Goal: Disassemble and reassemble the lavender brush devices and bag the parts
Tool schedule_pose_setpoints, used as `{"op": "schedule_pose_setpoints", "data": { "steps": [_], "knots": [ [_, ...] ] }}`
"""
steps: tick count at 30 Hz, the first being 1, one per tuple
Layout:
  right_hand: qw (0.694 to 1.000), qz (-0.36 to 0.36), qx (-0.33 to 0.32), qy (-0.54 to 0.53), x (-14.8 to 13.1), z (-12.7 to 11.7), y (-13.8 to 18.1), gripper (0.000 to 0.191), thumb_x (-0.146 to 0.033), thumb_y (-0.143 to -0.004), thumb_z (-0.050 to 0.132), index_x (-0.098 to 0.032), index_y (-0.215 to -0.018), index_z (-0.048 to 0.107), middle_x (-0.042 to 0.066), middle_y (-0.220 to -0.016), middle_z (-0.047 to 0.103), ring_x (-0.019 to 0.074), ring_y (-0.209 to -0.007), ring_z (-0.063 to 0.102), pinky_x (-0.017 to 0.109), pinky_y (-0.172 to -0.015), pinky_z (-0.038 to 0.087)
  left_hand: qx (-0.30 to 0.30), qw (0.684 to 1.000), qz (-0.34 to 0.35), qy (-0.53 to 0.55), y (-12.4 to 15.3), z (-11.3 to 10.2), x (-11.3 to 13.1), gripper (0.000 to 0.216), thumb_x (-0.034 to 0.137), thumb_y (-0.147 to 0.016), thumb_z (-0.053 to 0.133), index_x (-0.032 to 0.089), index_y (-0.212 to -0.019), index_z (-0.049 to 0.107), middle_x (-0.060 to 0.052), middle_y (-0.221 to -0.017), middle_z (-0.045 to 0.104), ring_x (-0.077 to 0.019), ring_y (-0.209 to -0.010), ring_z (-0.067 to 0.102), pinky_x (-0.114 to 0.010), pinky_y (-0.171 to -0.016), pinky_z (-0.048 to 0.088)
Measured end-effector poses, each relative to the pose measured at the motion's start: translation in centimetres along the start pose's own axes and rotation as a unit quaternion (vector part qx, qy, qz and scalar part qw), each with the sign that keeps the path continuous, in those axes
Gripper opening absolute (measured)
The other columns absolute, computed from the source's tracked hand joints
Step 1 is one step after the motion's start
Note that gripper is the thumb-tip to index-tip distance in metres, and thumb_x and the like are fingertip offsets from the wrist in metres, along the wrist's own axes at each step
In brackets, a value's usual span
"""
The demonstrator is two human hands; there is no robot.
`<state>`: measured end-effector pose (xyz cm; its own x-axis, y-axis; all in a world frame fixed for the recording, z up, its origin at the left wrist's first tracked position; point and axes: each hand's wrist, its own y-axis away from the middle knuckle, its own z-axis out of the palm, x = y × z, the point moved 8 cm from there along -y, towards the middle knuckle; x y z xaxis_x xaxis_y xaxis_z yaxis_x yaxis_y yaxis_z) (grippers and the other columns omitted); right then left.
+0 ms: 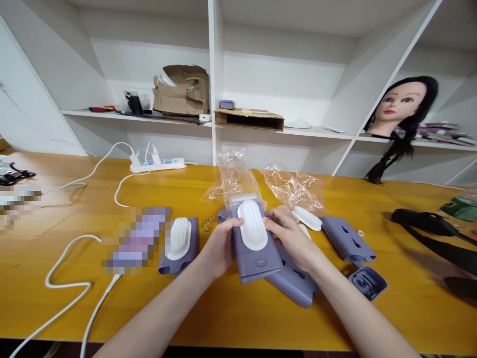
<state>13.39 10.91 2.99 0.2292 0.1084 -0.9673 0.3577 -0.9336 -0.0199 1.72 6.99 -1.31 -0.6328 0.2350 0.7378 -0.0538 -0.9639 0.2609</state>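
In front of me, a purple plastic casing (pixel 257 270) with a small oval button is tilted up between both hands. On its upper face sits a ribbed white oval piece (pixel 255 226). My left hand (pixel 222 243) grips the casing's left side, its thumb at the white piece's edge. The fingers of my right hand (pixel 288 231) pinch the opposite edge of the white piece and casing. Below the right hand lies another purple casing (pixel 292 284), partly covered. To the left rests a purple casing (pixel 162 268) bearing a similar white oval piece (pixel 179 237).
Right of my hands are a slotted purple casing (pixel 345 238), a purple end cap (pixel 368 283) and a loose white oval piece (pixel 307 219). Clear plastic bags (pixel 294 186) and a coil spring (pixel 210 221) lie behind. A power strip (pixel 167 164), cables and a black strap (pixel 425 223) flank the area.
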Motion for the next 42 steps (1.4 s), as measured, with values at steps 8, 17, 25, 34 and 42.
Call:
{"op": "schedule_pose_setpoints", "data": {
  "steps": [8,17,25,34,42],
  "knots": [
    [0.909,-0.238,0.152,0.308,-3.5,-3.2,-0.3,0.031,-0.029,-0.081,0.057,-0.023,-0.112,0.058,0.007,-0.100,0.060,0.0168,-0.066,0.057,0.035,-0.064,0.047,0.003,0.999,-0.041,0.022,-0.2,-0.1,-0.3,0.049,0.030,-0.081,0.056,0.020,-0.128,0.049,-0.009,-0.096,0.071,-0.0211,-0.075,0.068,-0.032,-0.069,0.052],
    [0.813,-0.412,0.220,0.347,-5.0,-1.8,1.1,0.016,-0.017,-0.087,0.049,-0.018,-0.078,0.062,0.004,-0.072,0.060,0.0164,-0.064,0.057,0.030,-0.061,0.047,-0.019,0.999,0.005,-0.033,-0.3,0.2,-0.9,0.040,0.029,-0.078,0.063,0.023,-0.117,0.055,-0.004,-0.096,0.071,-0.0167,-0.075,0.067,-0.026,-0.068,0.052],
    [0.812,-0.429,0.210,0.335,-4.8,-1.3,2.0,0.019,-0.019,-0.088,0.047,-0.021,-0.081,0.064,0.005,-0.075,0.061,0.0186,-0.072,0.059,0.033,-0.068,0.049,-0.006,0.999,-0.052,0.014,-0.3,0.0,-0.9,0.040,0.030,-0.079,0.047,0.010,-0.111,0.060,-0.010,-0.081,0.072,-0.0238,-0.071,0.067,-0.032,-0.063,0.051],
    [0.985,-0.173,0.002,-0.022,-1.2,-0.5,-0.7,0.060,-0.045,-0.082,0.058,-0.037,-0.137,0.037,0.007,-0.144,0.038,0.0272,-0.119,0.050,0.046,-0.092,0.045,0.000,0.999,0.024,0.038,0.2,-0.1,1.0,0.040,0.026,-0.077,0.057,0.012,-0.115,0.059,-0.009,-0.091,0.072,-0.0233,-0.079,0.068,-0.031,-0.070,0.051],
    [0.971,-0.151,-0.188,0.008,-1.0,2.3,0.4,0.126,-0.031,-0.055,0.083,-0.036,-0.147,-0.003,0.006,-0.157,0.005,0.0275,-0.138,0.027,0.048,-0.109,0.029,0.013,0.990,0.120,0.077,0.5,-0.2,2.9,0.043,0.027,-0.088,0.051,0.025,-0.130,0.048,-0.002,-0.120,0.064,-0.0187,-0.107,0.060,-0.026,-0.089,0.047]
  ]
}}
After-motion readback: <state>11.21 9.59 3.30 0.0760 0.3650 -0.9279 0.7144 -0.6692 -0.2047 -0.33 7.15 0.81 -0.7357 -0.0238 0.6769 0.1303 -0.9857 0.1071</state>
